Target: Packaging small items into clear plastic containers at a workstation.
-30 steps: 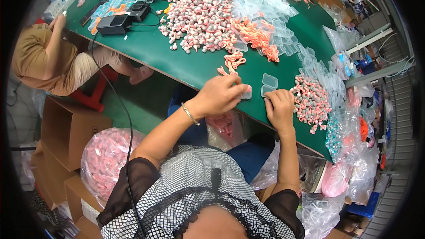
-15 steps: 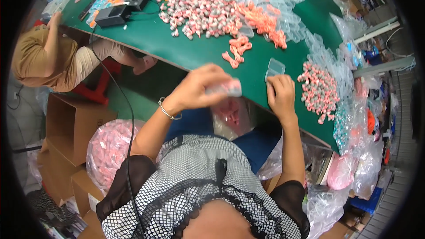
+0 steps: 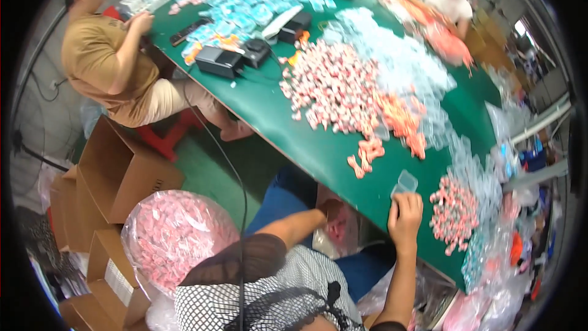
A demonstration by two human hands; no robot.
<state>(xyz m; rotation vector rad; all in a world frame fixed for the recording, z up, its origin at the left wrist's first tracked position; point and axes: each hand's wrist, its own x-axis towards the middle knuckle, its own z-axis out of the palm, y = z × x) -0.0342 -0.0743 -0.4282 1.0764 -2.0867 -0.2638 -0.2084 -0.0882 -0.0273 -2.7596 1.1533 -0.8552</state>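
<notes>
My right hand [image 3: 405,213] rests at the near edge of the green table, its fingers closed round the near end of a small clear plastic box [image 3: 407,181]. My left hand [image 3: 331,207] reaches down below the table edge at my lap, dim and with its fingers hidden. Just below it is an open clear bag [image 3: 339,236] with pinkish things inside. Beyond the box on the table lie a few orange-pink twisted cord bundles [image 3: 365,156]. A pile of small pink-and-grey knotted pieces [image 3: 454,213] lies right of my right hand.
A larger pink-and-grey pile [image 3: 331,86] and many clear boxes [image 3: 404,55] cover the table's middle. Black adapters [image 3: 219,61] sit at left, their cable crossing in front of me. Two people work at the far side and left. A bulging pink bag [image 3: 177,239] stands beside cartons [image 3: 125,171].
My left hand has gone from above the table edge, where it held a small clear box with pink contents, down to the bag. The view has shifted; my right hand stays at the clear box.
</notes>
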